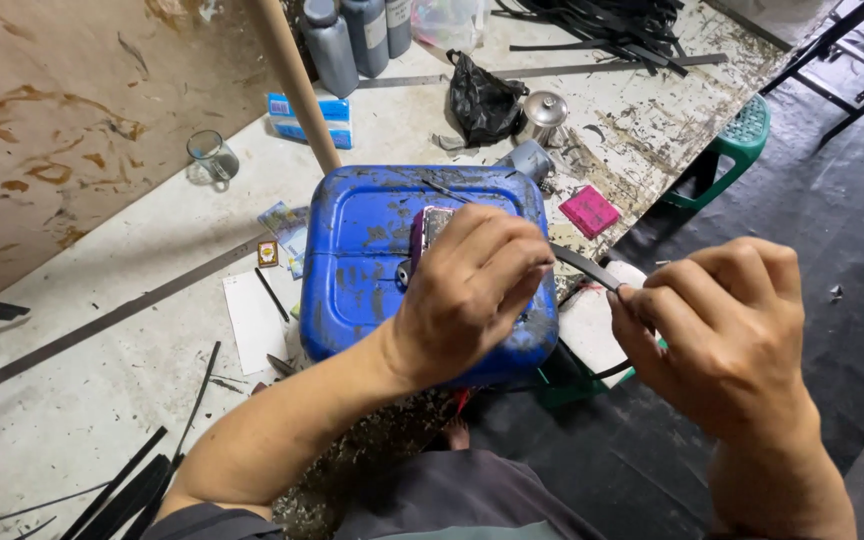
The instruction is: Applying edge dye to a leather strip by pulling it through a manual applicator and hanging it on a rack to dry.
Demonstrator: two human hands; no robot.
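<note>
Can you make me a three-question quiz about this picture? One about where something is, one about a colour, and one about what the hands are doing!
1. Where is the glass mug?
A. on the blue jerrycan
B. on the floor beside the brown board
C. on the green stool

2. What colour is the small square pad right of the jerrycan?
A. pink
B. yellow
C. white

3. What are the hands doing with the black strip?
A. not touching it
B. only one hand touches it
C. both pinch it

Answers:
1 B, it stands on the pale floor next to the board.
2 A, it is bright pink.
3 C, the left hand and the right hand each grip one end.
</note>
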